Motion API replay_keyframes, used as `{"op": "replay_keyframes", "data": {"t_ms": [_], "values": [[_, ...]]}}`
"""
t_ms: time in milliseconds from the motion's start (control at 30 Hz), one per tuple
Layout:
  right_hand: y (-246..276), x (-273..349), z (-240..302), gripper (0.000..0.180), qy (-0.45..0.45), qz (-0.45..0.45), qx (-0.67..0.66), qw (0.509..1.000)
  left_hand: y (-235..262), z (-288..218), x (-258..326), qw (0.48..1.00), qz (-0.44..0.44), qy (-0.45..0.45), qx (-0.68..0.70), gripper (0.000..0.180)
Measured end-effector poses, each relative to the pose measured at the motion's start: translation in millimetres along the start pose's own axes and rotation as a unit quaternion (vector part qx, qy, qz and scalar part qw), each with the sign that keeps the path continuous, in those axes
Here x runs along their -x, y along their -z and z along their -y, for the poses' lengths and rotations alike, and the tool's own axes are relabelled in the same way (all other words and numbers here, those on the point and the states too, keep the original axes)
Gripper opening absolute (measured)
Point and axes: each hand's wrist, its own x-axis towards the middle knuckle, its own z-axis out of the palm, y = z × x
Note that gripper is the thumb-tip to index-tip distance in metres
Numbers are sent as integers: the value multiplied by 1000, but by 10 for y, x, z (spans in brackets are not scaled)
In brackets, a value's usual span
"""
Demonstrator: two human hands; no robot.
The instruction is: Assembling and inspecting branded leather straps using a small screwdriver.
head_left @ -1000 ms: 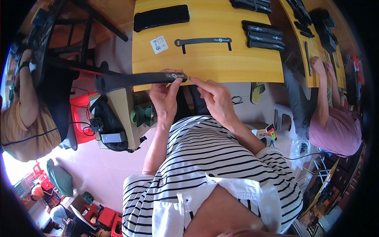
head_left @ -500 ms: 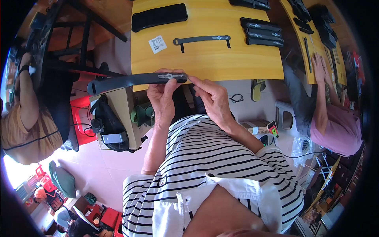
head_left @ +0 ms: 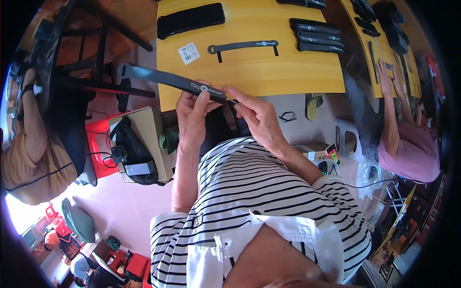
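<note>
Strap (head_left: 173, 80) between both hands' grip.

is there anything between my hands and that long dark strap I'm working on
No. Both hands already touch the long dark strap: the left hand grips it near its right end and the right hand pinches that end, in front of the yellow table.

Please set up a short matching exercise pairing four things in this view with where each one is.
Things:
1. long black strap
2. second black strap
3. white label
4. wide black pad

Places:
A. lying alone mid-table
B. far left end of the yellow table
C. held in both hands
D. on the table, left of the lying strap

Pairs: 1-C, 2-A, 3-D, 4-B
</note>
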Motion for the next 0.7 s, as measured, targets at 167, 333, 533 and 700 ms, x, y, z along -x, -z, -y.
{"op": "replay_keyframes", "data": {"t_ms": [167,333,533,700], "values": [[45,-30,65,43,97,22,11,995,112,25,-15,993,45,58,95,24],[156,-37,76,41,155,68,132,977,158,-22,-3,985,65,112,110,26],[171,-59,124,40,196,57,193,960,176,-2,-8,959,70,178,210,27],[199,-69,99,41,187,58,170,966,174,-35,8,974,80,171,127,25]]}}
